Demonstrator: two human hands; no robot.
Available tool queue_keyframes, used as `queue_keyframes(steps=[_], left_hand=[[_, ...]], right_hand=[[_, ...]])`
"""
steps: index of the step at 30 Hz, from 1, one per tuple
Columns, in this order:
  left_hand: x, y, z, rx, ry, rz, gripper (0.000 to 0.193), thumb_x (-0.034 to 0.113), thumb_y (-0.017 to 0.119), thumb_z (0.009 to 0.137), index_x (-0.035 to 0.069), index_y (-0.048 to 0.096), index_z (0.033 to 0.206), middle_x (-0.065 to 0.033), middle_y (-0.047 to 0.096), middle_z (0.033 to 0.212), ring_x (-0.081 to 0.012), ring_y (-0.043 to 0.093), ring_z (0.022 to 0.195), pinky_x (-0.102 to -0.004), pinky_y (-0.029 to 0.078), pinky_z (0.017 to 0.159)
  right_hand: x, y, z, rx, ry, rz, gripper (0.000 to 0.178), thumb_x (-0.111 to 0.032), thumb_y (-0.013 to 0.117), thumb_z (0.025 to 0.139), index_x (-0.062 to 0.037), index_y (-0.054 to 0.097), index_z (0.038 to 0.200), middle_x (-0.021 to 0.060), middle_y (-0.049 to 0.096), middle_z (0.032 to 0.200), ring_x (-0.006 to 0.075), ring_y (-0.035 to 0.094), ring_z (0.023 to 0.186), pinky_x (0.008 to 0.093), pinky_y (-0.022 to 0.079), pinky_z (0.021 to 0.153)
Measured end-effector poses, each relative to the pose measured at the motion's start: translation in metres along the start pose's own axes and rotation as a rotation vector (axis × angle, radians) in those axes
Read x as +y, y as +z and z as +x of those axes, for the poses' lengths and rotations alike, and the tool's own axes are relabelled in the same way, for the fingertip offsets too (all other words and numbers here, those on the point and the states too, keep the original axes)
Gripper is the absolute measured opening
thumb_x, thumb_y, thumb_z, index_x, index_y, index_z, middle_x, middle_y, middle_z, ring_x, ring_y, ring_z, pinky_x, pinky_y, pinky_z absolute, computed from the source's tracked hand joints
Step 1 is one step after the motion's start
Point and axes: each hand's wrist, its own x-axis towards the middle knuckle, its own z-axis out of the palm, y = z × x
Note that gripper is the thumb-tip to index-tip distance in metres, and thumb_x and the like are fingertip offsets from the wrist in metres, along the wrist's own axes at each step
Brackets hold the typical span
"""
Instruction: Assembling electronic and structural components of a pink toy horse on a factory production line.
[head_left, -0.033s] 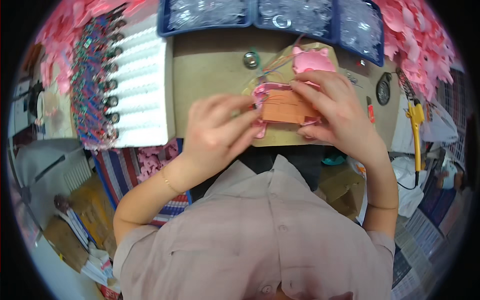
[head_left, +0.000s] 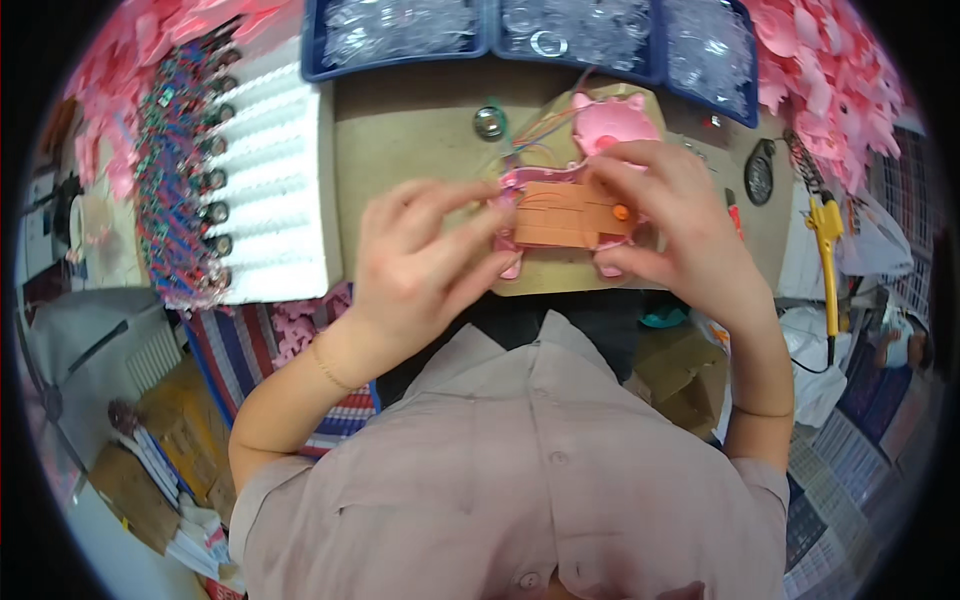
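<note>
A pink plastic shell [head_left: 512,178] lies in front of me with a flat orange-brown panel [head_left: 555,215] set in it; thin wires cross the panel. My left hand [head_left: 410,250] is at the shell's left end, fingertips drawn together at its rim; what they pinch is hidden. My right hand [head_left: 680,215] grips the right end, thumb on the near edge and fingers on the far edge. A bright orange round part [head_left: 621,213] shows beneath its fingers. Behind lies a pink eared half-shell [head_left: 618,122], with coloured wires [head_left: 545,130] running beside it.
A small round metal part [head_left: 489,122] lies farther left. White foam tray [head_left: 280,170] holds rows of wired parts [head_left: 180,190]. Blue bins [head_left: 490,60] of clear plastic pieces line the back. Pink parts [head_left: 830,80] pile at right, near a yellow-handled tool [head_left: 826,225] and a black oval [head_left: 759,175].
The right fingers have lifted slightly, exposing the orange round part. A small dark piece seen at my left fingertips is now out of sight. The whole view has shifted a little.
</note>
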Motion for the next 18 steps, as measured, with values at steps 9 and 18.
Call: queue_keyframes(steps=[9,18], left_hand=[[0.023,0.03,0.046,-0.056,0.151,0.154,0.039,0.026,0.071,0.078,0.011,0.068,0.113,-0.0001,0.067,0.102,-0.0176,0.058,0.101,-0.0353,0.041,0.085],[0.023,0.039,0.044,-0.024,0.233,0.236,0.035,0.025,0.066,0.08,0.004,0.067,0.109,-0.0036,0.066,0.105,-0.0168,0.057,0.101,-0.033,0.045,0.086]], right_hand=[[0.002,0.021,-0.028,0.151,0.119,-0.166,0.048,-0.027,0.078,0.065,-0.0026,0.066,0.104,0.0079,0.059,0.09,0.0269,0.055,0.082,0.0371,0.043,0.072],[0.013,0.014,-0.022,0.127,0.096,-0.025,0.042,-0.025,0.078,0.063,-0.0013,0.065,0.096,0.008,0.058,0.085,0.0253,0.056,0.076,0.0364,0.044,0.068]])
